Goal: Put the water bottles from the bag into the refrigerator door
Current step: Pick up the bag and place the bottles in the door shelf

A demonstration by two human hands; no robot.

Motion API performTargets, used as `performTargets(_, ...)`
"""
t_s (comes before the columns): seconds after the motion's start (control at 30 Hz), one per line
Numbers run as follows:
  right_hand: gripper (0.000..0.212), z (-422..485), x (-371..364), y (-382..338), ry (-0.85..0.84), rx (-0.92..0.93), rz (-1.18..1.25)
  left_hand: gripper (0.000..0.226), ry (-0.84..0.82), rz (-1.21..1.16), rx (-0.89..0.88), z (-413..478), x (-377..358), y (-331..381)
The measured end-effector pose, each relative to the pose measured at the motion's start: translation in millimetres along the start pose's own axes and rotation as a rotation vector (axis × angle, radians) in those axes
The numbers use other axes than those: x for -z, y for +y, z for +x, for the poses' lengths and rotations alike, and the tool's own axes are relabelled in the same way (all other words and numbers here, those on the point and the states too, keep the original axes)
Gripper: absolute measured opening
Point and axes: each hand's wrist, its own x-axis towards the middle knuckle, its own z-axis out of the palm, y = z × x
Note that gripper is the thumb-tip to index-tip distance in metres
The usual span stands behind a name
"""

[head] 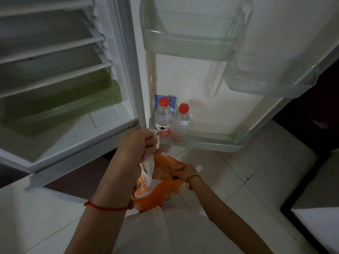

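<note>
Two clear water bottles with red caps, one (pixel 163 117) beside the other (pixel 180 123), stand upright at the left end of the bottom door shelf (pixel 216 143) of the open refrigerator. Below it hangs an orange and white plastic bag (pixel 156 197). My left hand (pixel 136 145) grips the bag's white handle and holds it up. My right hand (pixel 180 171) reaches into the mouth of the bag; its fingers are hidden inside, so whatever they touch is not visible.
The refrigerator interior (pixel 55 70) at left has white wire shelves and a green drawer. Two higher door shelves, one (pixel 187 44) above the other (pixel 271 85), hold nothing. White floor tiles lie below; dark furniture (pixel 311 125) stands at the right.
</note>
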Motion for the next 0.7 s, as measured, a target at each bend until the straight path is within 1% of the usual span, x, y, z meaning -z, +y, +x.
performTargets(0.07,0.036,-1,1,-6,0.127,0.005,-0.039,0.021,0.015,-0.002,-0.009,-3,5,0)
performTargets(0.13,0.041,-9,8,-18,0.251,0.057,-0.083,0.022,0.012,-0.012,0.002,-5,7,0)
performTargets(0.27,0.042,-31,33,-33,0.402,0.147,-0.147,0.018,-0.043,-0.053,0.02,-7,3,-1)
performTargets(0.33,0.046,-44,46,-35,0.464,0.21,-0.123,0.015,-0.055,-0.039,0.021,-5,-2,-1)
performTargets(0.37,0.047,-52,54,-37,0.493,0.246,-0.091,0.018,-0.058,-0.02,0.016,-5,-5,-2)
performTargets(0.47,0.034,-75,76,-44,0.588,0.333,0.056,0.016,-0.081,0.016,-0.023,-1,-13,-3)
performTargets(0.53,0.029,-90,91,-49,0.672,0.362,0.088,0.018,-0.093,0.015,-0.024,2,-16,-3)
performTargets(0.6,0.027,-103,107,-53,0.76,0.391,0.112,0.015,-0.089,0.005,-0.032,8,-17,-2)
performTargets(0.7,0.029,-116,129,-57,0.914,0.442,0.144,0.018,-0.075,0.011,-0.026,13,-19,-1)
